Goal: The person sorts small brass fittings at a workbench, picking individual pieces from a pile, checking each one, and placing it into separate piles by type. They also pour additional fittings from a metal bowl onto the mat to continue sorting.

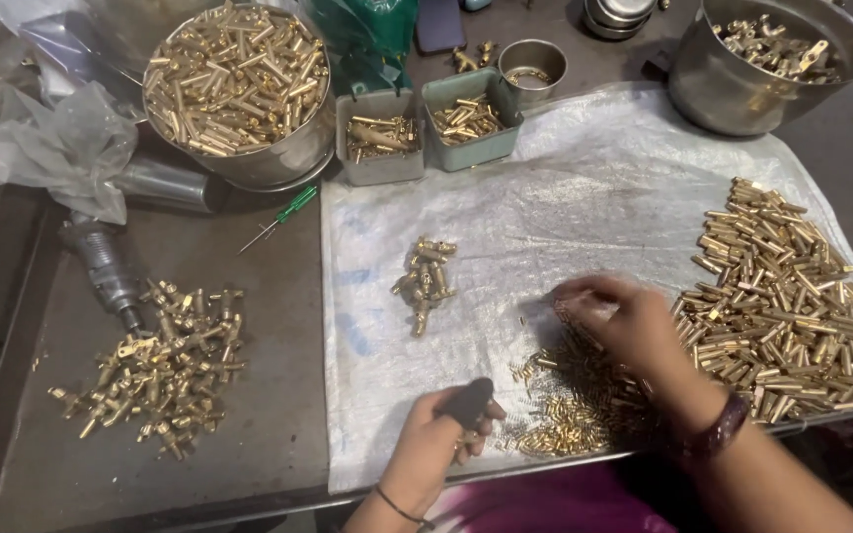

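Observation:
My left hand (438, 434) is closed on a small brass part near the front edge of the white sheet (565, 197), and a black cover sits over its thumb. My right hand (624, 321) reaches down with its fingertips pinched over a heap of small brass pieces (570, 405); whether it holds one I cannot tell. To its right spreads a large pile of brass rods (782, 296). A small cluster of assembled brass fittings (425, 281) lies in the middle of the sheet.
A steel bowl of brass rods (237, 79), two small grey-green boxes (379, 138) (470, 118) and a small steel cup (532, 67) stand at the back. Another steel pot (762, 59) is at back right. Loose brass fittings (160, 370), a green screwdriver (283, 215) and crumpled plastic (51, 148) lie at left.

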